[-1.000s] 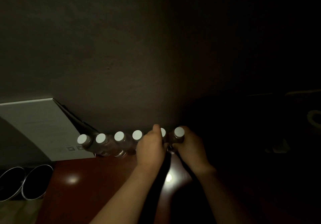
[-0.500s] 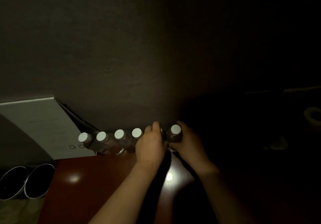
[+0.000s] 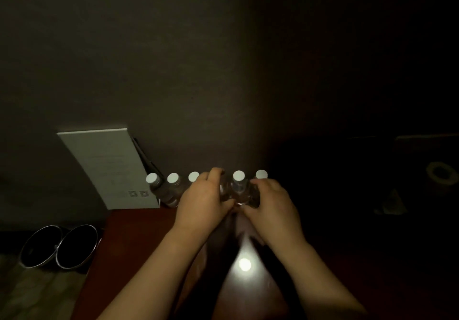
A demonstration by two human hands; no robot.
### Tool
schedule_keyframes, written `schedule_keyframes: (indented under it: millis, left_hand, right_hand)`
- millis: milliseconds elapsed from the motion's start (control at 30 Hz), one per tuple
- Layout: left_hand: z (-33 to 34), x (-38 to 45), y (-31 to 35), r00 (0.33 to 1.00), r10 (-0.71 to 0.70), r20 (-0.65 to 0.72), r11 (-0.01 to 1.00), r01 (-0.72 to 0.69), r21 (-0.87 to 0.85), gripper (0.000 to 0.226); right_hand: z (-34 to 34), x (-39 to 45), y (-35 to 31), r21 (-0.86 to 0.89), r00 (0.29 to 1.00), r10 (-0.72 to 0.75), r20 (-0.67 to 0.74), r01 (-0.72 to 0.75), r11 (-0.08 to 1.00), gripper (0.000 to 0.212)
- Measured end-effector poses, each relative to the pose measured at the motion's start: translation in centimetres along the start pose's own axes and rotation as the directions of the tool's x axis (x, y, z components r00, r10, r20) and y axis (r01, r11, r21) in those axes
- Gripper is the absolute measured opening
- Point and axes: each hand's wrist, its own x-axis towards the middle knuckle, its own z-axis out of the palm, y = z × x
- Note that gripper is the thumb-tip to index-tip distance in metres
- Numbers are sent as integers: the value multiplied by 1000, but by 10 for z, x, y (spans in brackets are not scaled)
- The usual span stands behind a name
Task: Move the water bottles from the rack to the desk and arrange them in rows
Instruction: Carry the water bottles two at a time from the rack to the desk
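— Counting six small clear plastic water bottles with white round caps (image 3: 239, 175) already upright on the glossy reddish-brown wooden desk (image 3: 139, 240), lined up along the dark wall. Looks like one row laid, maybe more to come?

— Hard to say; no rack in view, so cannot tell how many remain. Seems to be tidying the row's right end now.

— And the grip?

— Left hand (image 3: 202, 203) curled round a bottle whose cap hides under the fingers; right hand (image 3: 272, 201) curled low round the bottles at the right end. Exactly which bottle, cannot tell.

— Orientation?

— Long axes vertical, caps up, row running left to right beside the leaning pale grey card (image 3: 109, 168). Two shiny metal bowls (image 3: 59, 246) off to the left, lower down.
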Motion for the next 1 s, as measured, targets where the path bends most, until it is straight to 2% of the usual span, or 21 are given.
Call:
schedule_keyframes:
  millis: [267, 500, 733, 867, 1000]
  left_hand:
    - [-59, -82, -57, 995, -95, 31, 989, 91, 114, 64]
    - [-120, -188, -139, 974, -225, 13, 972, 224, 73, 61]
    - [-192, -329, -246, 942, -334, -23, 935, 335, 116, 56]
    - [-229, -413, -309, 897, -435, -81, 885, 442, 144, 59]
    - [-263, -489, -364, 839, -526, -141, 827, 543, 147, 60]
  right_hand:
    - [12, -69, -81, -135, 966, -180, 185, 207, 969, 54]
    - [46, -138, -181, -137, 902, -308, 303, 361, 922, 58]
    - [99, -238, -310, -125, 795, -458, 398, 542, 831, 53]
    - [140, -290, -380, -122, 735, -520, 436, 621, 774, 47]
    - [179, -334, -446, -83, 642, -574, 508, 700, 709, 50]
